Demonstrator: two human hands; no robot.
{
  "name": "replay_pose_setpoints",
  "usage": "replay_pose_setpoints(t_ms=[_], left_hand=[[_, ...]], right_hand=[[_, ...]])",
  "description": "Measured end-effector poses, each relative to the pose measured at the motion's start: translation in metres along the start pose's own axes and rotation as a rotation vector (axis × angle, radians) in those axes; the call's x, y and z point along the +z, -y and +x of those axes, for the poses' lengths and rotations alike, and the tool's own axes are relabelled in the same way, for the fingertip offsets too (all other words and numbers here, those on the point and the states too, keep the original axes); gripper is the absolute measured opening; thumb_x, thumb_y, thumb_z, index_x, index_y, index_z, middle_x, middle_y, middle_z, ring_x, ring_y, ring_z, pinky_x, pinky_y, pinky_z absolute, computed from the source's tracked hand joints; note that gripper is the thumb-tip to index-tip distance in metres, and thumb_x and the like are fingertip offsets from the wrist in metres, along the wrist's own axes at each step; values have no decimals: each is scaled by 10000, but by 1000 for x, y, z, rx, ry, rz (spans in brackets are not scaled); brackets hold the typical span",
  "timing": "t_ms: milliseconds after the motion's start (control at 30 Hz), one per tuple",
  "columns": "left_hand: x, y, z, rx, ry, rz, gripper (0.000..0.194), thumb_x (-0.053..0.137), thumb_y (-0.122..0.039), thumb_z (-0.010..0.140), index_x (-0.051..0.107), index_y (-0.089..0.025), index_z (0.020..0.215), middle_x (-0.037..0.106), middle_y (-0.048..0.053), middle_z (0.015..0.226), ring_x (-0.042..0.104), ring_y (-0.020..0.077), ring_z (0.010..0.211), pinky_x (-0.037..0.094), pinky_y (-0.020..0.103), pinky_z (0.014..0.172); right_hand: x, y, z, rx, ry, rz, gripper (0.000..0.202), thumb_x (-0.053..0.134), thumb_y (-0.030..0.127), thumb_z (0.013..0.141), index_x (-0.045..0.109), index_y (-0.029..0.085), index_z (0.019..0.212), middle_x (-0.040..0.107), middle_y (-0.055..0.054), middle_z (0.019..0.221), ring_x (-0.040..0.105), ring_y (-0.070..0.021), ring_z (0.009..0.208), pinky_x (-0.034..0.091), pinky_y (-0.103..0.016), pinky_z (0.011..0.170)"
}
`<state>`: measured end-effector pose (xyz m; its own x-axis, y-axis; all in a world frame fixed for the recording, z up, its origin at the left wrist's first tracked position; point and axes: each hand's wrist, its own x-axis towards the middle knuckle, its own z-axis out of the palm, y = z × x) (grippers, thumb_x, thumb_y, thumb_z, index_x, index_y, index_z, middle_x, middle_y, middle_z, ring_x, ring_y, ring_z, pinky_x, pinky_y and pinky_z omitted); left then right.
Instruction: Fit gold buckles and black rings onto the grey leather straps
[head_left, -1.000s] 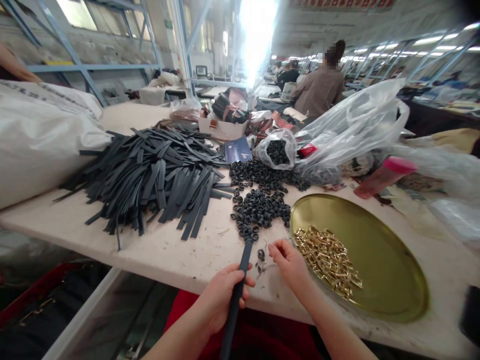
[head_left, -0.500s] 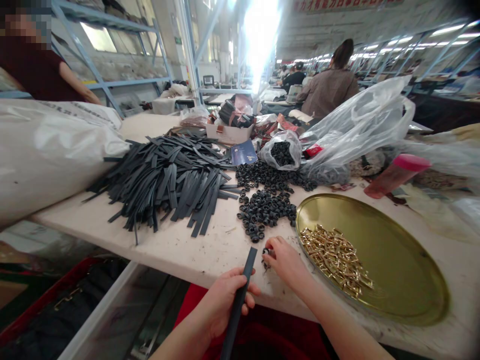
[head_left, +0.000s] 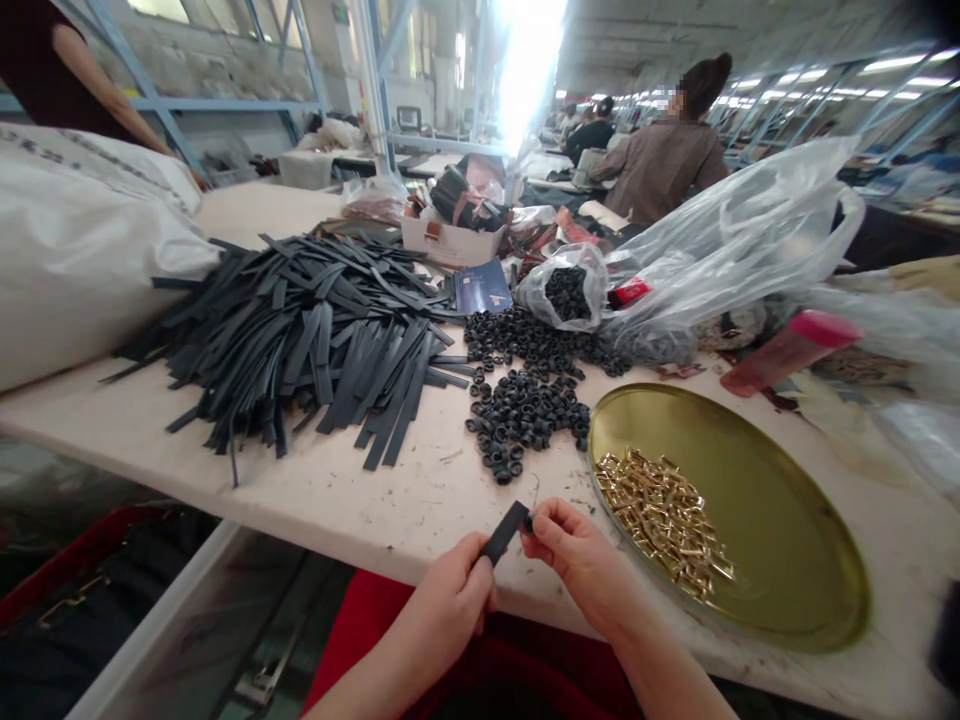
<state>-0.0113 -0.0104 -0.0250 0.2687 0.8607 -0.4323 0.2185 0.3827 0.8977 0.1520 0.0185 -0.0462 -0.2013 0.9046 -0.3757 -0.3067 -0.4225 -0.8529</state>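
My left hand (head_left: pixel 459 592) is closed around a flat dark strap (head_left: pixel 505 532), whose end sticks out toward the right. Pinched in the fingers of my right hand (head_left: pixel 574 550) is a small black loop (head_left: pixel 529 523), right at the strap's tip; whether the tip has entered it I cannot tell. Just beyond my hands lies a heap of black loops (head_left: pixel 525 410). A big pile of dark straps (head_left: pixel 300 340) spreads over the table to the left. On the right, a round gold tray (head_left: pixel 780 540) bears many small gold metal fittings (head_left: pixel 660 520).
A clear plastic bag of loops (head_left: pixel 566 290) and a blue card (head_left: pixel 482 287) lie behind the heap. A pink-lidded bottle (head_left: pixel 791 352) rests at right. A white sack (head_left: pixel 90 250) stands at left. Co-workers (head_left: pixel 660 150) are farther back.
My right hand has brought the loop from the table's surface to the strap's end. My left hand has turned the strap to point more rightward and holds it nearer its tip. The view has tilted down slightly.
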Motion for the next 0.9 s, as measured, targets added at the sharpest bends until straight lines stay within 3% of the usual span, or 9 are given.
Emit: replay_pose_setpoints(t_ms=[133, 267, 433, 600, 900], left_hand=[[-5, -4, 2, 113, -99, 253, 247, 369, -319, 842, 485, -188, 668, 465, -39, 568, 443, 119, 562, 296, 219, 534], [-3, -8, -1, 75, -94, 282, 273, 368, -334, 843, 466, -193, 631, 446, -45, 524, 444, 126, 535, 276, 220, 523], [6, -6, -8, 116, -135, 317, 250, 375, -316, 843, 483, -196, 652, 464, -41, 535, 453, 132, 547, 276, 217, 535], [11, -2, -17, 155, -183, 456, 239, 398, -290, 826, 514, -194, 641, 518, -17, 574, 461, 141, 567, 254, 216, 528], [12, -19, -36, 199, -12, 546, 223, 425, -325, 810, 566, -201, 690, 630, 35, 697, 551, 188, 660, 334, 231, 606]], right_hand=[[4, -10, 3, -7, -86, 96, 307, 678, 426, 665, 603, 185, 839, 607, 4, 688, 490, -95, 550, 407, -241, 571], [7, -16, 4, -108, -124, 48, 332, 600, 491, 718, 570, 162, 684, 512, 30, 553, 405, -81, 467, 322, -217, 464], [8, -19, -4, -164, -170, 11, 342, 572, 491, 741, 511, 171, 637, 455, 48, 525, 361, -76, 449, 291, -218, 455], [7, -17, -21, -140, -114, -12, 313, 628, 455, 705, 570, 174, 829, 473, 53, 562, 409, -90, 489, 334, -229, 517], [5, -8, -49, -174, 34, -63, 254, 679, 379, 668, 523, 180, 688, 467, 76, 512, 363, -65, 450, 288, -195, 465]])
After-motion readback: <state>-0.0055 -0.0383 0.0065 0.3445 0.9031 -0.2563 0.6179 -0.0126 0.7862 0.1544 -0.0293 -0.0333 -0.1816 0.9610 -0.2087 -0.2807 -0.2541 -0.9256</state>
